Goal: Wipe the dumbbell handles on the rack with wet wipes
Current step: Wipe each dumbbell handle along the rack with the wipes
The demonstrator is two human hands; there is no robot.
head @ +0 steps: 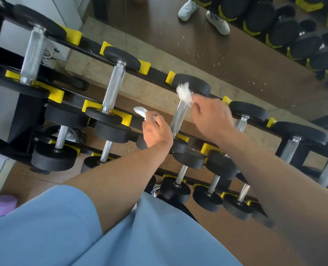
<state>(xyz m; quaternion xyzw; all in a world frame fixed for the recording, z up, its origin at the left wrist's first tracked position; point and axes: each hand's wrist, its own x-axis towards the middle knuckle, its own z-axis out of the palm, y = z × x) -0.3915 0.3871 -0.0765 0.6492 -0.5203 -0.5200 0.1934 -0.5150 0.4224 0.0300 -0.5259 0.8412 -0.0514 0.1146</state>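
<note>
A black rack [155, 73] with yellow cradles carries several black dumbbells with chrome handles on three tiers. My right hand [211, 116] pinches a crumpled white wet wipe [184, 93] at the far end of the third top-tier dumbbell's chrome handle [178, 118], just below its black head. My left hand [155, 129] grips a second white wipe [141, 111] to the left of that handle, apart from it, above the rack's front rail.
A mirror [236, 54] stands behind the rack and reflects white shoes and more dumbbells. Lower tiers of dumbbells [178, 187] lie under my forearms. A purple object [1, 206] sits on the floor at lower left. My blue shirt fills the foreground.
</note>
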